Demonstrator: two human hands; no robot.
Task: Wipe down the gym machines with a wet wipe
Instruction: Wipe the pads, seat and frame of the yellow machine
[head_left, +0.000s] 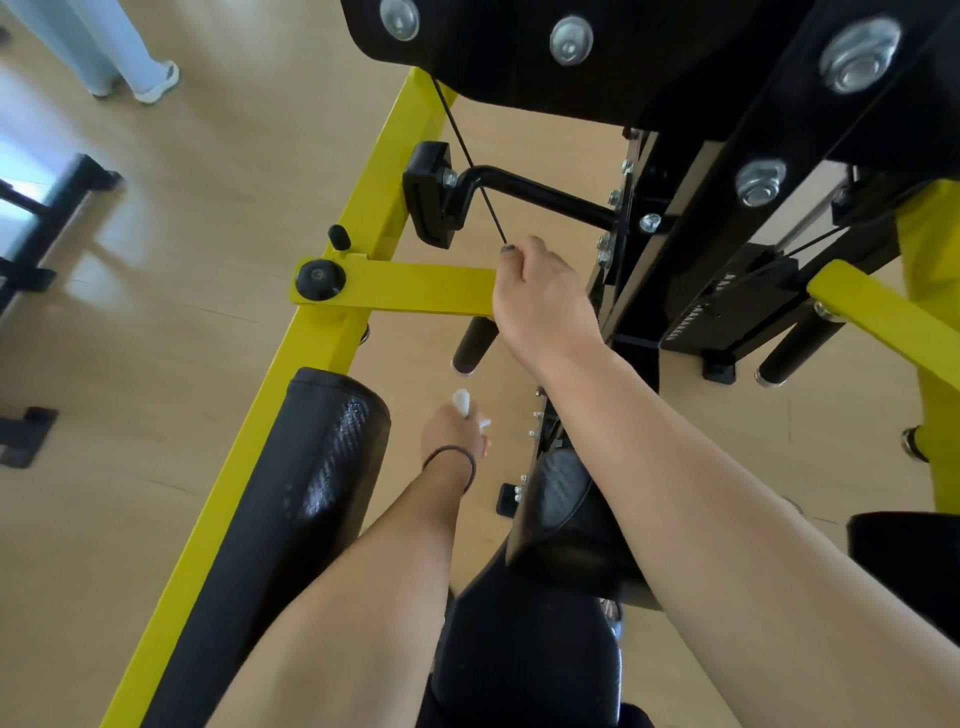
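Head view: the left hand (453, 431) is closed around a crumpled white wet wipe (462, 404) — held low, just below a black handle grip (472, 344). The right hand (543, 299) curls over the machine's yellow bar (415, 288), fingers closed, above and ahead of the left, beside the thin black cable (470, 156).

A person's pale trouser legs (78, 41) stand on wooden floor (156, 312).

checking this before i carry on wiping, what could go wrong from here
The right hand grips near the thin cable and the yellow bar; if the machine shifts, fingers could get pinched. The wet wipe is bunched in the left hand, so little of it would touch a surface. Leaning in puts the head close to the bolted black plate.
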